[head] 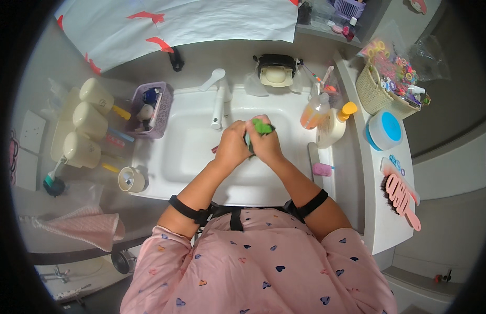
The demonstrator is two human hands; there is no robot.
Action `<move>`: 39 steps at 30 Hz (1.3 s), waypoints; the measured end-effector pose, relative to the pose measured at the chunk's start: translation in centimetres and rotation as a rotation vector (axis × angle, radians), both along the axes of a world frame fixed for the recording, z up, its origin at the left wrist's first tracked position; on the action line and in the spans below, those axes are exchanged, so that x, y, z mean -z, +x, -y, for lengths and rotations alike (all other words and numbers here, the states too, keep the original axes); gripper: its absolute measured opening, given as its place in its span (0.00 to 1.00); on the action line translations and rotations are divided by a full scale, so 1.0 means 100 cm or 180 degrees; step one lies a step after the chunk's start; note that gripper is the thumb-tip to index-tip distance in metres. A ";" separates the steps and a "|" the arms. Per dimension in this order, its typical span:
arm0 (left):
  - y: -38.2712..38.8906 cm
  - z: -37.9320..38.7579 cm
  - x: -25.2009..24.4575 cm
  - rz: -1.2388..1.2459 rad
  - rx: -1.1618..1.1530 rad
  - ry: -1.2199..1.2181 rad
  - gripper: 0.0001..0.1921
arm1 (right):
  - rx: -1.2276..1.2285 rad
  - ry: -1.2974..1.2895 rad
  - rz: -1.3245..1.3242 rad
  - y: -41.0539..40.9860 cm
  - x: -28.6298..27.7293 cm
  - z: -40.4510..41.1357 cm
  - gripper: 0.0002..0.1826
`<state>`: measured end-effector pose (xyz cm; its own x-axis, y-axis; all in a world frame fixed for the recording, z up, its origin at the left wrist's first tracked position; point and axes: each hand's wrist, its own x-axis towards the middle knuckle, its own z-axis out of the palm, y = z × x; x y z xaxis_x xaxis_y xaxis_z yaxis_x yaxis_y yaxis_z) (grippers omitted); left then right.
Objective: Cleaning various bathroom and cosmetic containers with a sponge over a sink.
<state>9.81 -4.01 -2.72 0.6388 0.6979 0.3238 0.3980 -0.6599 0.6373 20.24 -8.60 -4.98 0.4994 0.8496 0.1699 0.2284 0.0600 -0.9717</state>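
Over the white sink basin (188, 137), my left hand (233, 142) and my right hand (267, 146) are pressed together around a small bunched green and dark cloth (263, 126). Its bright green part bulges out above my right thumb, and dark folds show between the palms. Most of the cloth is hidden by my fingers. Beside my left hand, a small dark red thing (214, 149) pokes out, too little of it visible to name. The white faucet (217, 106) stands just behind and to the left of my hands.
Left of the basin are a purple plastic basket (163, 117) and a cream cup (132, 179). On the right stand a yellow-topped pump bottle (331, 129), a bottle of orange liquid (314, 112) and a pink block (322, 169). A pink hairbrush (401, 198) lies on the side counter.
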 end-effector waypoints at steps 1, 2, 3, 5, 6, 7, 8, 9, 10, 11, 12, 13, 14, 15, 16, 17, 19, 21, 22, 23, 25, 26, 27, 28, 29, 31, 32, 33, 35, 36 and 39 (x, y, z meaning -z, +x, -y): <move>-0.002 0.003 -0.002 0.0000 -0.0011 0.0003 0.19 | -0.0011 0.0003 0.0000 0.004 -0.001 -0.003 0.15; -0.004 0.007 -0.003 0.0175 0.0100 -0.0097 0.21 | 0.0055 -0.0059 -0.0290 0.010 -0.001 -0.007 0.17; -0.006 0.008 -0.004 0.0348 0.0208 -0.0195 0.23 | 0.0118 -0.0122 -0.0582 0.014 0.001 -0.010 0.20; -0.011 0.007 -0.007 0.0300 0.0197 -0.0223 0.28 | 0.0266 -0.0158 -0.0535 0.013 0.013 -0.015 0.24; -0.015 0.006 -0.008 0.0327 0.0215 -0.0290 0.28 | 0.0311 -0.0097 -0.0995 0.010 0.016 -0.017 0.23; -0.020 0.005 -0.008 0.0354 0.0230 -0.0356 0.29 | 0.0356 -0.0042 -0.1456 0.007 0.018 -0.018 0.23; -0.026 0.001 -0.007 0.0354 0.0179 -0.0362 0.29 | 0.0158 -0.0101 -0.1769 0.007 0.021 -0.016 0.17; -0.035 -0.005 -0.006 0.0414 -0.0075 -0.0442 0.30 | 0.0083 -0.0122 -0.1777 0.001 0.018 -0.014 0.17; -0.045 -0.011 -0.005 0.0474 -0.0336 -0.0519 0.31 | -0.0545 -0.0018 -0.1965 -0.006 0.015 -0.012 0.14; -0.054 -0.014 -0.004 0.0469 -0.0427 -0.0510 0.31 | -0.1182 0.0084 -0.2150 -0.012 0.013 -0.013 0.14; -0.061 -0.017 -0.005 0.0512 -0.0440 -0.0370 0.31 | -0.1401 -0.0020 -0.2033 -0.014 0.014 -0.015 0.17; -0.071 -0.020 -0.004 0.0547 -0.0480 -0.0233 0.32 | -0.1488 -0.0043 -0.2050 -0.021 0.008 -0.019 0.17; -0.083 -0.022 0.001 0.0360 -0.0574 -0.0071 0.35 | -0.1678 -0.0103 -0.2105 -0.028 0.002 -0.022 0.17; -0.092 -0.022 0.003 0.0351 -0.0653 -0.0063 0.35 | -0.1852 -0.0158 -0.2153 -0.035 -0.003 -0.025 0.17; -0.102 -0.022 0.005 0.0286 -0.0735 -0.0166 0.34 | -0.1836 -0.0169 -0.2044 -0.046 -0.002 -0.030 0.15; -0.112 -0.022 0.007 0.0224 -0.0820 -0.0271 0.34 | -0.1919 -0.0192 -0.2053 -0.056 -0.002 -0.038 0.15; -0.132 -0.023 0.006 0.0005 -0.0892 -0.0417 0.39 | -0.1420 -0.0653 -0.1901 -0.077 0.002 -0.052 0.13; -0.149 -0.022 0.003 -0.0492 -0.1088 -0.0456 0.43 | -0.1431 -0.0464 -0.1891 -0.098 0.015 -0.068 0.13; -0.157 -0.022 0.004 -0.0556 -0.1214 -0.0570 0.47 | -0.1355 -0.0464 -0.1855 -0.109 0.020 -0.076 0.13; -0.166 -0.023 0.007 -0.0558 -0.1272 -0.0573 0.47 | -0.1276 -0.0461 -0.1819 -0.120 0.025 -0.084 0.13; -0.184 -0.025 0.014 -0.0122 -0.1817 -0.0896 0.45 | -0.1193 -0.0488 -0.1820 -0.142 0.037 -0.106 0.14; -0.193 -0.025 0.018 -0.0260 -0.1919 -0.0692 0.42 | -0.1103 -0.0671 -0.1801 -0.150 0.041 -0.117 0.15; -0.201 -0.023 0.020 -0.0264 -0.1961 -0.0691 0.42 | -0.1006 -0.0863 -0.1782 -0.159 0.044 -0.129 0.15; -0.207 -0.021 0.021 -0.0352 -0.1962 -0.0738 0.42 | -0.0966 -0.0844 -0.1896 -0.168 0.042 -0.140 0.15; -0.212 -0.019 0.021 -0.0440 -0.1960 -0.0785 0.41 | -0.0996 -0.0843 -0.1903 -0.176 0.039 -0.153 0.15; -0.221 -0.016 0.025 -0.0407 -0.2035 -0.0836 0.40 | -0.1635 -0.0637 -0.2269 -0.193 0.026 -0.178 0.10; -0.224 -0.016 0.028 -0.0439 -0.2054 -0.0815 0.39 | -0.1899 -0.0742 -0.2595 -0.201 0.017 -0.188 0.10; -0.227 -0.014 0.029 -0.0471 -0.2073 -0.0809 0.38 | -0.2156 -0.0864 -0.2921 -0.208 0.008 -0.195 0.11; -0.229 -0.013 0.030 -0.0450 -0.2080 -0.0819 0.36 | -0.2183 -0.1210 -0.2915 -0.211 0.009 -0.199 0.13; -0.230 -0.014 0.030 -0.0422 -0.2076 -0.0792 0.35 | -0.2104 -0.1157 -0.2633 -0.212 0.010 -0.196 0.13; -0.226 -0.020 0.033 -0.0424 -0.2019 -0.0827 0.34 | -0.1886 -0.1068 -0.2410 -0.198 0.023 -0.174 0.14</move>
<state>-12.81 -2.02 -6.03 0.1048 0.9936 0.0431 0.7418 -0.1069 0.6621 0.44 8.82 -7.24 -0.1399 0.9408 -0.3088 -0.4316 -0.3386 -0.8361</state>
